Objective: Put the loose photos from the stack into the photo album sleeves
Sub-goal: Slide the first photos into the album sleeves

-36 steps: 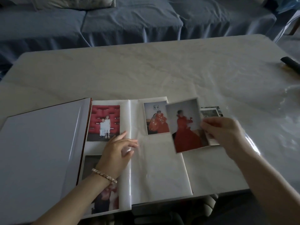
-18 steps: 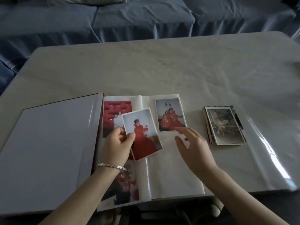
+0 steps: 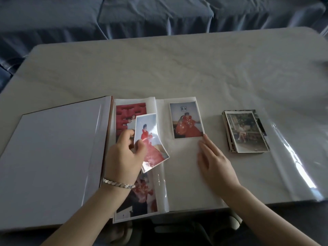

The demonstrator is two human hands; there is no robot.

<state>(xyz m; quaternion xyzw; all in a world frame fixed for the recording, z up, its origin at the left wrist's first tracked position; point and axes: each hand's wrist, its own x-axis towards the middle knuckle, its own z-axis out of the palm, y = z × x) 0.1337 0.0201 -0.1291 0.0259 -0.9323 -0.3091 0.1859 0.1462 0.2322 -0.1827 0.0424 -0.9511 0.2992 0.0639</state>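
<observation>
Left hand [image 3: 124, 157] pinches a loose photo [image 3: 150, 141] above the open album [image 3: 177, 166].
The glossy, curling print shows a figure in red; right hand [image 3: 215, 164] rests flat, fingers straight, on the right page.

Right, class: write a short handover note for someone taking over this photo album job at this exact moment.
Left hand: pinches the red-dress photo over the left page of the album.
Right hand: open, flat on the right page.
Photo stack: on the table, right of the album.
Done: two-figure photo on the right page; red-wall photo and lower photo on the left page.
Left: place the held photo, then the stack.
</observation>
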